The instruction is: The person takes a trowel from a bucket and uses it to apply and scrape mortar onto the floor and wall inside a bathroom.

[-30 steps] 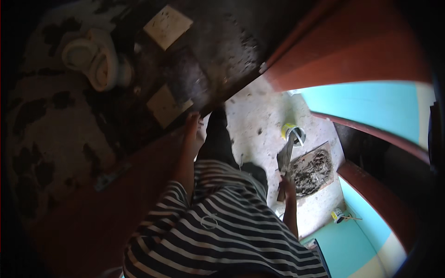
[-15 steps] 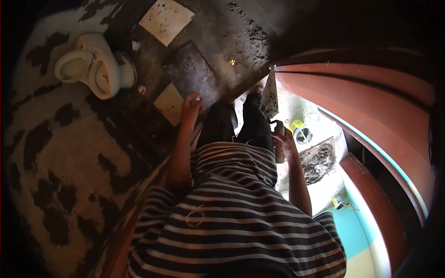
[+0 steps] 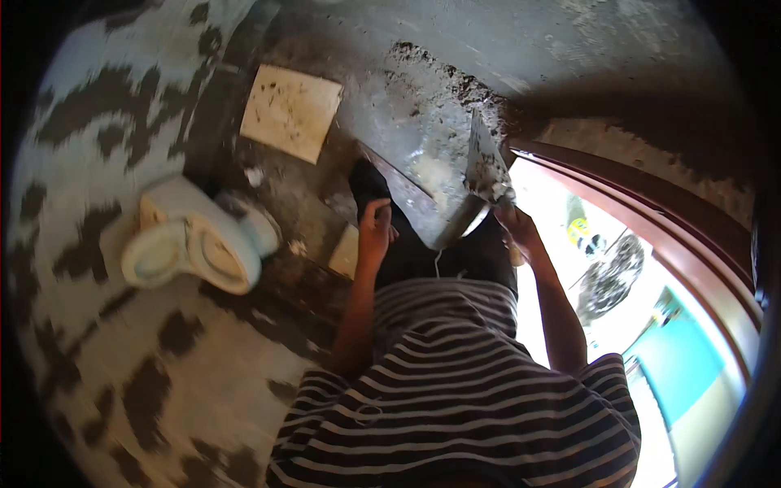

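Note:
My right hand (image 3: 518, 232) is closed round the handle of a pointed masonry trowel (image 3: 486, 159). The trowel's grey, mortar-smeared blade points forward, away from my body. In front of my left thigh hangs my left hand (image 3: 377, 233), its fingers loosely bent and apart, with nothing visible in them. Beyond it, a dark flat slab (image 3: 399, 179) lies on the floor by my dark-clad foot. A small pale tile (image 3: 346, 252) sits left of my leg, partly hidden by my arm.
A pale toilet (image 3: 215, 252) stands at the left. Ahead lies a square cream tile (image 3: 291, 112), with mortar crumbs (image 3: 447, 81) along the far wall. Through the bright doorway at right are a yellow container (image 3: 578, 231) and a dark mortar heap (image 3: 614, 281).
I have stepped from the doorway further into the room, my left foot forward. The trowel has come along in my right hand, and the doorway now lies more to my right.

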Demonstrator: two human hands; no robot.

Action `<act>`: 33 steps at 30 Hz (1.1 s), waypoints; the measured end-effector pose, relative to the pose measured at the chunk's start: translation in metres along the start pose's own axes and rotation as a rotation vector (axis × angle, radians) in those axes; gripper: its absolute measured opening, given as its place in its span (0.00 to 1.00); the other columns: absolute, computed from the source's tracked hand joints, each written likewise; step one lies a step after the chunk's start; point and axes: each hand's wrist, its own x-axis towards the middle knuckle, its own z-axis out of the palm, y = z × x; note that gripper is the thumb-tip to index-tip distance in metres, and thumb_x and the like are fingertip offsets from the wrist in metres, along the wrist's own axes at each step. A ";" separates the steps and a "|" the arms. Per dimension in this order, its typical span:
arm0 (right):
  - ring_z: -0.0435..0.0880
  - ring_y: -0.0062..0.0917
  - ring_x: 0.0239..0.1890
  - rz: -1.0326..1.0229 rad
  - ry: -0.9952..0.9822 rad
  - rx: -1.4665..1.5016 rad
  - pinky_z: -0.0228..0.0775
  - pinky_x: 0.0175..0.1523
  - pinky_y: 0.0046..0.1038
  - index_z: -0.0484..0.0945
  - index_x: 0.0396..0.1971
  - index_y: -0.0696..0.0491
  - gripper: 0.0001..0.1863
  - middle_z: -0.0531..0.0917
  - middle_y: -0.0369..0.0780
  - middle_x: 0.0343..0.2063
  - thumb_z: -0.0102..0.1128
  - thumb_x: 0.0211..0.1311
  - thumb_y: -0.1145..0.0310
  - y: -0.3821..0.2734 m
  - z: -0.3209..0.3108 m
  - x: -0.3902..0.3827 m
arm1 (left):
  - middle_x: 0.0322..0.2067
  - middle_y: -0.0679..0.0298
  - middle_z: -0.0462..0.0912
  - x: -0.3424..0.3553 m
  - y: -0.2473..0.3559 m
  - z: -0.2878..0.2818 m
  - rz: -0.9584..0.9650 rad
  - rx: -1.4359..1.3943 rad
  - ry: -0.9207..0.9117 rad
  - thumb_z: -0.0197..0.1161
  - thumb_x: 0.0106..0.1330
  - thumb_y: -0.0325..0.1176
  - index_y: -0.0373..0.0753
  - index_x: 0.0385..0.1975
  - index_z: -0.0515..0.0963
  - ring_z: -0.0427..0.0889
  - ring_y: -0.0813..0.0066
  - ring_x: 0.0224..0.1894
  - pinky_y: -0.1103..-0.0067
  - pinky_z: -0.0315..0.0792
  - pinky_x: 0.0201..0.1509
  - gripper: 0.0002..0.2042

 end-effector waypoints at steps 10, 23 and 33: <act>0.76 0.21 0.16 -0.038 0.204 -0.161 0.68 0.21 0.28 0.75 0.43 0.54 0.19 0.75 0.38 0.16 0.55 0.64 0.53 -0.025 0.192 0.119 | 0.23 0.66 0.73 0.120 0.038 -0.105 -0.156 -0.044 -0.042 0.52 0.69 0.32 0.38 0.48 0.70 0.73 0.80 0.24 0.82 0.72 0.31 0.11; 0.83 0.34 0.23 -0.304 -0.201 0.208 0.77 0.30 0.36 0.76 0.37 0.62 0.20 0.83 0.45 0.27 0.57 0.60 0.56 -0.036 0.364 0.680 | 0.26 0.68 0.71 0.224 -0.260 -0.114 -0.381 0.114 -0.102 0.51 0.68 0.30 0.36 0.44 0.70 0.69 0.81 0.27 0.84 0.64 0.31 0.08; 0.75 0.17 0.17 -0.483 -0.168 0.355 0.69 0.20 0.22 0.74 0.30 0.56 0.23 0.75 0.35 0.20 0.58 0.61 0.47 0.031 0.211 0.744 | 0.26 0.63 0.74 0.338 -0.335 -0.076 -0.161 -0.124 -0.277 0.49 0.66 0.32 0.34 0.43 0.71 0.74 0.78 0.29 0.81 0.70 0.35 0.11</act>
